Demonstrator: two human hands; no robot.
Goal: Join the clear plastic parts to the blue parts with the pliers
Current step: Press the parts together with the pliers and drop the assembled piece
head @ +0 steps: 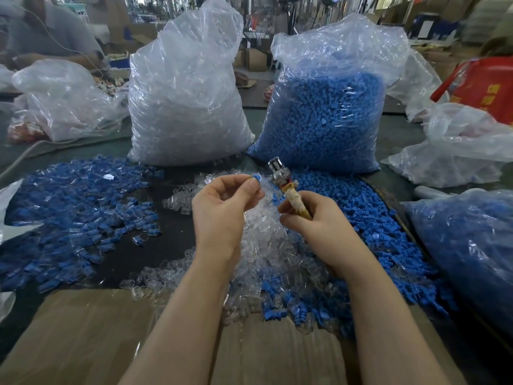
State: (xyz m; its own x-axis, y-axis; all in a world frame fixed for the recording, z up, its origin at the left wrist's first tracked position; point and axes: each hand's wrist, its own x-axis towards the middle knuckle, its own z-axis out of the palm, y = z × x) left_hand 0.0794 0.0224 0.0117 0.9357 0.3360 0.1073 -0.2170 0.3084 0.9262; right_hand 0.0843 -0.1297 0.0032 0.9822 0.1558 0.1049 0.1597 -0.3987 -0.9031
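My left hand (224, 207) pinches a small blue part (256, 178) between thumb and fingertips, raised above the table. My right hand (308, 218) grips the tape-wrapped handle of the pliers (280, 176), whose metal jaws point up and away, just right of the blue part. Below both hands lies a heap of loose clear plastic parts (266, 245). Loose blue parts (369, 226) spread to the right of it. A pile of joined blue-and-clear pieces (80, 215) lies at the left.
Two tall plastic bags stand behind: one of clear parts (188, 112), one of blue parts (327, 118). Another bag of blue parts (469, 254) sits at the right. Cardboard (83, 337) covers the near edge. Another person (47, 29) sits at the far left.
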